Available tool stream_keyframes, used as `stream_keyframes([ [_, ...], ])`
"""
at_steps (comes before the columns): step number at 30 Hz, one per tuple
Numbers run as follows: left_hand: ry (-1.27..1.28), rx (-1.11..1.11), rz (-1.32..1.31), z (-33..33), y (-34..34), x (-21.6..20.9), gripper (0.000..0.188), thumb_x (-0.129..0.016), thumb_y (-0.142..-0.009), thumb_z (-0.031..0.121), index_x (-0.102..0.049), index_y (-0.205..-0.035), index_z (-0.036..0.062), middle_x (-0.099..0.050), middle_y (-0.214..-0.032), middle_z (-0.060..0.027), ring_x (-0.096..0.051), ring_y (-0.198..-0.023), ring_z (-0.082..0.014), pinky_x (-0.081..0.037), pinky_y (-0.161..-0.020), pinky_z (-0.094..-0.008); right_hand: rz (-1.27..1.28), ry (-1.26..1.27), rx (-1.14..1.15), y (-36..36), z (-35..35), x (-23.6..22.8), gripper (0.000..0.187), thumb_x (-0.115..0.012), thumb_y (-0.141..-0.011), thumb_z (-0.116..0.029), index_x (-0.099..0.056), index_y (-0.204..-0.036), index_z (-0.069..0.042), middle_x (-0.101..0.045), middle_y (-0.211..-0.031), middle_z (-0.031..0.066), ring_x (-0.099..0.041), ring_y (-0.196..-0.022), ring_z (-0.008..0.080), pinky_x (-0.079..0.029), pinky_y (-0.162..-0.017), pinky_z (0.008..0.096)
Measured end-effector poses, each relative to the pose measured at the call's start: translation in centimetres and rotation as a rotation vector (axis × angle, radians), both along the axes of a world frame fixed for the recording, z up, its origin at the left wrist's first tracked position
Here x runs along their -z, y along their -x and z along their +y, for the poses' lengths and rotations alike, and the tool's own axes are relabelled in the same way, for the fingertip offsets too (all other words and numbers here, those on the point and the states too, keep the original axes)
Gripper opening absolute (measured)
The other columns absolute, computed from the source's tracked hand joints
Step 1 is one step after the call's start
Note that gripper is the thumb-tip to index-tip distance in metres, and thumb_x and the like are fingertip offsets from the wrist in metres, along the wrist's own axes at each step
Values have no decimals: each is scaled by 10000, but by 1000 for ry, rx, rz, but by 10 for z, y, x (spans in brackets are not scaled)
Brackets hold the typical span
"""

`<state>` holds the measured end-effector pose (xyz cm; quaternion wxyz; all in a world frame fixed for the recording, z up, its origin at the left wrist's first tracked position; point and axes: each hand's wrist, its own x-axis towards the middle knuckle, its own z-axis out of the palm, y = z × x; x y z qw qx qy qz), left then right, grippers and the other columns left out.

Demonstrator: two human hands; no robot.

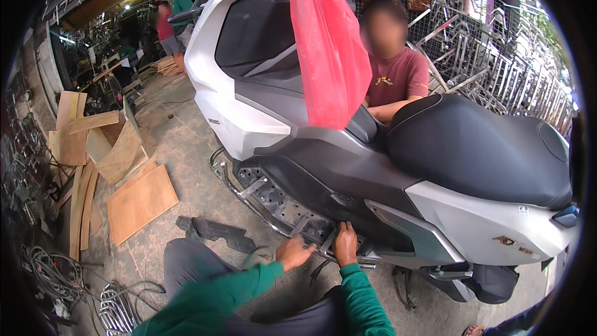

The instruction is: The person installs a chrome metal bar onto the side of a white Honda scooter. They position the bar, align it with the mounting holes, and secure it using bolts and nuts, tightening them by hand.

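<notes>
A white and dark grey motor scooter (348, 162) stands side-on before me. Its footboard (286, 205) shows a bare, grimy black base with holes. A shiny bent metal tube rail (256, 209) runs along the outer edge, joined by flat cross brackets. My left hand (295, 252) is at the rear part of this rail, its fingers curled together and pointing right. Close beside it, my right hand (345, 244) presses its closed fingers down at the footboard's rear end. Whatever either hand pinches is hidden or too small to make out.
A red plastic bag (329, 50) hangs at the handlebar. Across the scooter, a person in a maroon shirt (401, 78) reaches toward it. A black plastic panel (217, 233) lies by my knee. Left are wooden boards (142, 202), cables (53, 274) and bent metal tubes (117, 311).
</notes>
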<state>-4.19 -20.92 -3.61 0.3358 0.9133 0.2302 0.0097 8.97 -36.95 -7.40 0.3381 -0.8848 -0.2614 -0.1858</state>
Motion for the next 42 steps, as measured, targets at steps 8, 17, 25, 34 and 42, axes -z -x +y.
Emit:
stream_keyframes([
  [8, 1907, -540, -290, -62, -5, 91, 710, -796, -993, 548, -588, -1485, 81, -680, -1309, -164, -692, -1185, -334, -549, -1065, -477, 75, 26, -73, -3, -2, -20, 189, -666, -978, -80, -664, -1102, 62, -683, -1148, 367, -685, -1006, 577, -575, -881, 616],
  [17, 1435, -807, -620, -103, -69, 104, 457, -877, -940, 112, -711, -1342, -28, -765, -1263, -93, -730, -1067, -229, -608, -907, -371, 97, 208, -97, -17, -1, -15, 161, -688, -955, -114, -716, -1037, 22, -718, -1077, 296, -680, -1005, 549, -583, -898, 607],
  [25, 1238, -874, -791, -102, -75, 99, 509, -927, -813, -14, -722, -1262, -136, -768, -1254, -184, -731, -1073, -262, -606, -970, -414, 97, 304, -84, -8, 0, -39, 127, -738, -901, -89, -729, -994, -4, -731, -1028, 266, -719, -1018, 486, -608, -868, 572],
  [34, 1210, -1010, -752, -105, -77, 89, 406, -984, -782, 77, -757, -1047, -131, -780, -1019, -154, -694, -744, -223, -568, -564, -389, 97, 819, -282, -29, -2, -63, 296, -659, -955, -113, -686, -1203, 47, -749, -1112, 277, -787, -890, 440, -656, -796, 513],
  [42, 1419, -950, -632, -97, -66, 78, 356, -991, -811, 77, -757, -1016, -98, -763, -967, -120, -670, -705, -189, -519, -470, -343, 82, 889, -431, -29, -3, -82, 333, -653, -964, -103, -660, -1277, 11, -701, -1310, 296, -790, -931, 456, -661, -829, 522],
])
